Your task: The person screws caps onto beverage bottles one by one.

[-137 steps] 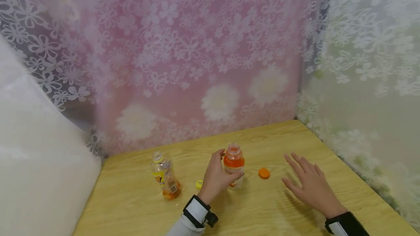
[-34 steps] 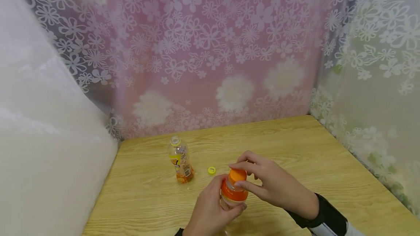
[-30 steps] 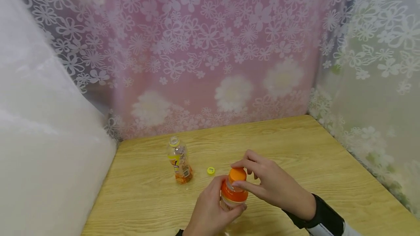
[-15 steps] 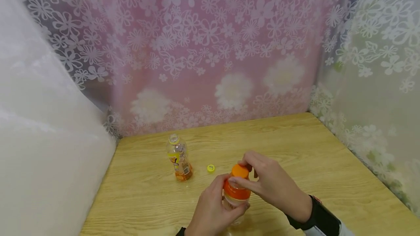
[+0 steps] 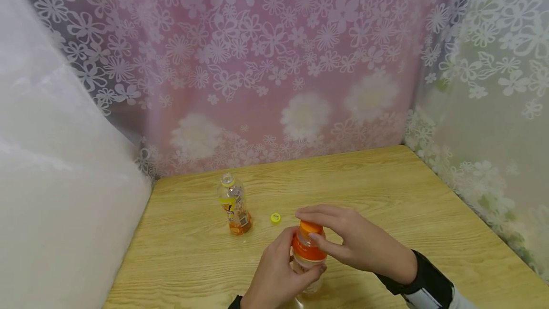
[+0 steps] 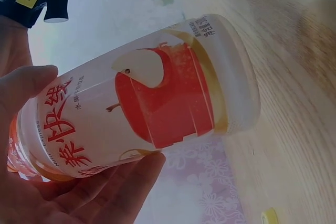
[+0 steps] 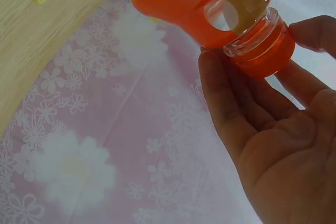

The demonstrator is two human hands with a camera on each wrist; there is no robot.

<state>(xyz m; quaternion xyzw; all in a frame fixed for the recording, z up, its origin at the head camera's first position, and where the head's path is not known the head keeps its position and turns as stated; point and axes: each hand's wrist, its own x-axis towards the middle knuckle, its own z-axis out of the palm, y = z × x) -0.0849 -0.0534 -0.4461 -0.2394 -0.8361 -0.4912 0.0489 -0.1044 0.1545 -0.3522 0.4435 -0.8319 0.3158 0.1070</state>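
My left hand (image 5: 274,271) grips a drink bottle (image 5: 308,251) round its body, with a red label band near the shoulder. In the left wrist view the bottle (image 6: 157,93) shows a white label with a red apple. An orange cap (image 5: 310,228) sits on the bottle's mouth. My right hand (image 5: 360,240) has its thumb on the near side of the cap and its fingers stretched along the far side. The right wrist view shows the cap (image 7: 270,56) between thumb and fingers, the clear neck (image 7: 252,38) beside it.
On the wooden table (image 5: 184,252) stands an uncapped bottle (image 5: 233,206) with a yellow label and a little orange liquid. A small yellow cap (image 5: 276,218) lies to its right. Flowered curtains (image 5: 274,61) surround the table's back and right.
Earlier the orange cap lay on the table and my right hand hovered apart; now the cap is on the bottle, held nearer me. Lately my right fingers have shifted from curled to straighter across the cap.
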